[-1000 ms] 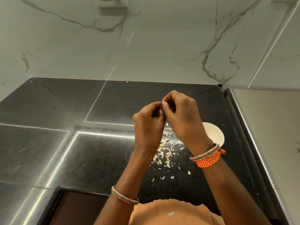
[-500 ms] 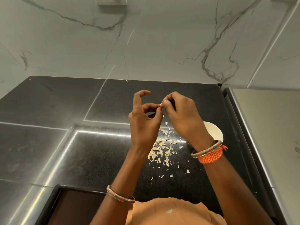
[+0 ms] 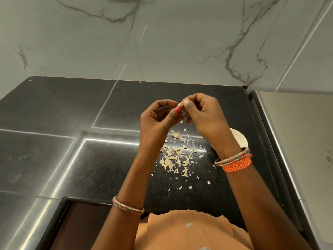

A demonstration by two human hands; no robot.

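Many peels [image 3: 173, 157] beside bowl [image 3: 239, 140], below clove [image 3: 180, 105]

We face a wall [image 3: 162, 42] of white marble-look tiles veined in grey, which meets a black speckled granite countertop [image 3: 54, 109] at its back edge. Bright streaks of light reflect along the countertop's seams. A pale grey metal surface [image 3: 297, 141] lies just beside it on the right.

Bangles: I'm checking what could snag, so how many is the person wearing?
2. The left bangle circles the left wrist, low in view; the right bangle sits on the right wrist, touching an orange thread band. None looks hidden.
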